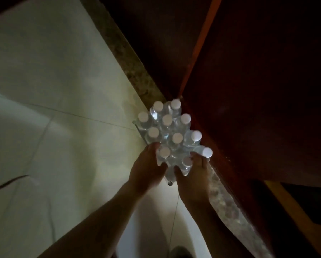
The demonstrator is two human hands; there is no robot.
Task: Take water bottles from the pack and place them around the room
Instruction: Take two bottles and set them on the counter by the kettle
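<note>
A shrink-wrapped pack of water bottles (171,130) stands on the pale tiled floor, seen from above, with several white caps showing. My left hand (146,168) grips the pack's near left corner, fingers curled over the plastic beside one cap. My right hand (194,174) grips the near right corner, fingers dug into the wrap next to a bottle (205,152) that leans outward to the right. The lighting is dim, and the lower parts of the bottles are hidden.
Dark reddish wooden furniture (258,90) rises right behind the pack. A speckled stone strip (131,62) runs diagonally along its base. Pale floor tiles (53,108) spread to the left. A dark cable (7,183) lies on the floor at far left.
</note>
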